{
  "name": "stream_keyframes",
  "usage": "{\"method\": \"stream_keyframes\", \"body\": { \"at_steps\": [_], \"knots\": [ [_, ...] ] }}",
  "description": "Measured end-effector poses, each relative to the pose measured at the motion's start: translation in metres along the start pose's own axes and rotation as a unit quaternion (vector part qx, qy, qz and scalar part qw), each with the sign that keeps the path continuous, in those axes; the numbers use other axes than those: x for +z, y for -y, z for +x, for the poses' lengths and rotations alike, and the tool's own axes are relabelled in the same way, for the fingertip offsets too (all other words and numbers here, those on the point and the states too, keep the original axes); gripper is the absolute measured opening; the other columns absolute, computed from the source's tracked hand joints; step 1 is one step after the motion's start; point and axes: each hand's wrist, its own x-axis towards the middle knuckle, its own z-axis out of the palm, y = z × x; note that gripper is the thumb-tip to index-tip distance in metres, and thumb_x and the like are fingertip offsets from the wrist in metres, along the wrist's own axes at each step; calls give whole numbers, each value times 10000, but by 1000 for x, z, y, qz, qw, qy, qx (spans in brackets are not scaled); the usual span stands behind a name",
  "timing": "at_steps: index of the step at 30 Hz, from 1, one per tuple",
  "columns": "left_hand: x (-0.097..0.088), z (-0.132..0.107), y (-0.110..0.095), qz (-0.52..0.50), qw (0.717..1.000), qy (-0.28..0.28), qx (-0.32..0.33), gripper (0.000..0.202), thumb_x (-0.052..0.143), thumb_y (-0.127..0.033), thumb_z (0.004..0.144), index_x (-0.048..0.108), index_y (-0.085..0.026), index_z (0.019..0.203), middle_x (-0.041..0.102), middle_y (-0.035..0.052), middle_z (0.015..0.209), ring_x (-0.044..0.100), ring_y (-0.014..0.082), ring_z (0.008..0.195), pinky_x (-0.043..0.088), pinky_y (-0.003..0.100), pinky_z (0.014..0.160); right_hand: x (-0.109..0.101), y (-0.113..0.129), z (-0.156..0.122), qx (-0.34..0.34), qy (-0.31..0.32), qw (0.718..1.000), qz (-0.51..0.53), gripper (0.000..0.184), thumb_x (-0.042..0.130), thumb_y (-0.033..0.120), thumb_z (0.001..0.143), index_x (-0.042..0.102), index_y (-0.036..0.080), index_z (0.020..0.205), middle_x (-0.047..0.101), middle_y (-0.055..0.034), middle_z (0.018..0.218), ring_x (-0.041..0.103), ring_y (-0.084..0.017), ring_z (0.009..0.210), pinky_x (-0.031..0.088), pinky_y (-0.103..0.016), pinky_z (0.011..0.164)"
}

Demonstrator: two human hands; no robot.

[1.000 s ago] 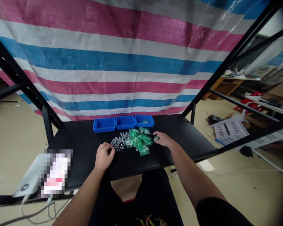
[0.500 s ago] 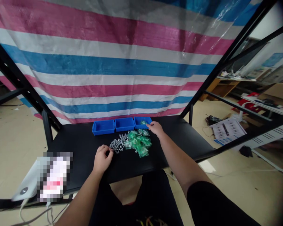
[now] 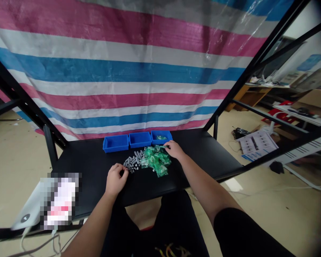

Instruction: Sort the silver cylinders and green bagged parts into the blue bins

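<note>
My left hand [image 3: 117,179] rests on the black table, its thumb and forefinger curled together beside a heap of small grey cylindrical parts [image 3: 135,160]. Whatever its fingertips may pinch is too small to see. To the right of the grey parts lies a pile of green clear-plastic packets [image 3: 157,162]. My right hand [image 3: 174,149] reaches in from the right, fingertips closed at the pile's upper right edge on a green packet. Just beyond it stands the right blue tray [image 3: 168,140], with a few green packets inside.
A middle blue tray [image 3: 140,145] and a left blue tray [image 3: 116,149] join the right one in a row. Behind them hangs a striped sheet [image 3: 133,94]. A white device [image 3: 29,210] with cables sits at the table's left corner. Black frame posts [image 3: 216,123] flank the table.
My right hand has come back from the right tray toward me, down to the packet pile. The packets in that tray show more fully. My left hand stays by the grey parts.
</note>
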Motion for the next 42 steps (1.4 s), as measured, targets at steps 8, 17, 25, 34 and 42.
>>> {"method": "stream_keyframes", "body": {
  "at_steps": [8, 17, 25, 34, 42],
  "knots": [
    [-1, -1, -2, -13, 1000, 8, -5, 225, 545, -373, 912, 636, -227, 767, 629, 33, 854, 603, 189, 770, 456, 304, 672, 5, 33, 12, 121, -46, 879, 458, 411, 791, 488, 736, 544, 238, 949, 683, 17, 706, 639, -152, 606, 571, -305, 605],
    [-2, -1, -5, -23, 1000, 14, -16, 237, 545, -381, 907, 648, -226, 760, 637, 25, 861, 572, 158, 660, 437, 292, 612, 20, 12, -5, 100, -86, 979, 154, 174, 706, 337, 739, 584, 217, 772, 681, -10, 787, 647, -173, 723, 558, -310, 684],
    [-3, -1, -6, -13, 1000, 20, -21, 236, 550, -381, 904, 652, -225, 758, 639, 19, 864, 569, 148, 643, 432, 286, 614, 20, 32, -8, -34, 44, 994, -89, 424, 761, 350, 764, 716, 270, 1178, 707, -72, 1192, 621, -301, 1120, 493, -427, 975],
    [-3, -1, -6, -20, 1000, 14, -18, 240, 547, -377, 904, 654, -220, 758, 639, 19, 848, 572, 147, 637, 436, 288, 629, 25, 46, -12, -53, -8, 981, -185, 128, 621, 302, 913, 713, 244, 980, 744, -79, 995, 667, -247, 936, 478, -303, 754],
    [-3, -1, -7, -13, 1000, 12, -13, 246, 548, -369, 903, 654, -210, 747, 641, 18, 838, 588, 145, 664, 433, 285, 670, 20, 40, 6, 40, -155, 976, 146, 200, 537, 399, 940, 614, 221, 890, 648, -19, 762, 639, -181, 689, 535, -288, 675]
  ]
}}
